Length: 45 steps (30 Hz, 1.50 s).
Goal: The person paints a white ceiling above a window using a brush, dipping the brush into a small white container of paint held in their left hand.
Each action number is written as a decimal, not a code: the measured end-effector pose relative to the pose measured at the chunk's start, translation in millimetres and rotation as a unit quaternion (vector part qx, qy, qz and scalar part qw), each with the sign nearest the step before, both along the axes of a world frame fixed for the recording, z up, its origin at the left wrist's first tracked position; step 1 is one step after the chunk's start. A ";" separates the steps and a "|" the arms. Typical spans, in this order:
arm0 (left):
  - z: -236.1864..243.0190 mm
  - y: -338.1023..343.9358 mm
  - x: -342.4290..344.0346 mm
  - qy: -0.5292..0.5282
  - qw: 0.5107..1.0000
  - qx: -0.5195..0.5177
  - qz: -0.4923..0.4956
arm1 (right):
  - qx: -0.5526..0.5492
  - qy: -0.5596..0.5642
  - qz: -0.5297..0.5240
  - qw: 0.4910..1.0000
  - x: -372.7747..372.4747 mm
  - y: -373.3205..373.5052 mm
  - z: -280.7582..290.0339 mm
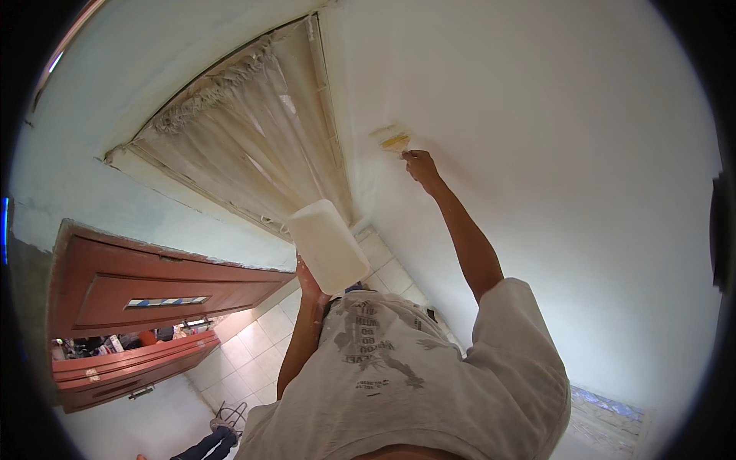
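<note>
My right hand (420,169) grips a paintbrush (395,144) with a yellow band, its head up against the white wall (537,115), just right of a curtained window. Lower in the middle, my left hand (308,276) holds a white rectangular plastic container (328,245) in front of my body. The container hides most of those fingers, and I cannot see what is inside it.
A beige curtain (253,138) hangs in the window at upper left. Below it are a red wooden door (130,276) and a pale tiled floor (253,356). A person's dark-clad legs (207,445) show at lower left.
</note>
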State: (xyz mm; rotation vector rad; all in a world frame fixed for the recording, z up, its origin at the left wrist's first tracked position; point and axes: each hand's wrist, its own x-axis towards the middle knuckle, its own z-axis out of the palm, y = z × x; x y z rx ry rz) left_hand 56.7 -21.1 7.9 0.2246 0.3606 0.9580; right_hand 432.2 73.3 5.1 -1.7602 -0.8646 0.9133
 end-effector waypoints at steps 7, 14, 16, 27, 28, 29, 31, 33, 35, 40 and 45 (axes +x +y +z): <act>10.9 20.9 -2.5 0.039 0.999 -0.013 0.021 | 0.029 -0.019 0.017 0.999 45.0 90.8 82.7; 20.0 33.1 -14.8 0.059 0.997 0.005 0.047 | 0.198 -0.008 0.038 0.979 -13.9 60.9 286.5; 12.4 34.6 -17.5 0.059 0.997 -0.010 0.046 | 0.249 -0.033 0.000 0.968 -19.2 64.7 275.5; 17.4 44.9 -17.8 0.051 0.996 0.025 0.068 | -0.110 -0.223 -0.038 0.968 20.6 71.9 -86.3; 14.7 47.3 -19.2 0.051 0.996 0.026 0.070 | -0.200 -0.191 -0.021 0.961 21.2 70.4 -85.7; 10.0 51.7 -20.5 0.026 0.998 0.005 0.052 | -0.199 -0.192 -0.023 0.961 27.8 72.9 -80.8; 4.0 53.8 -28.2 0.007 0.999 -0.017 0.045 | -0.146 -0.127 -0.004 0.981 15.4 89.8 -34.0; 4.1 55.5 -18.4 0.027 0.998 0.014 0.053 | -0.030 -0.082 -0.016 0.996 38.5 104.8 30.4; 3.5 57.9 -22.5 0.013 0.999 -0.006 0.050 | 0.048 -0.036 -0.003 0.998 22.1 109.6 134.7; 4.5 56.4 -9.6 0.006 0.999 -0.030 0.009 | 0.269 -0.132 -0.028 0.954 -10.9 56.8 315.0; 4.9 61.1 -2.2 -0.067 0.996 -0.049 -0.025 | 0.269 -0.256 -0.063 0.927 -0.5 100.5 228.4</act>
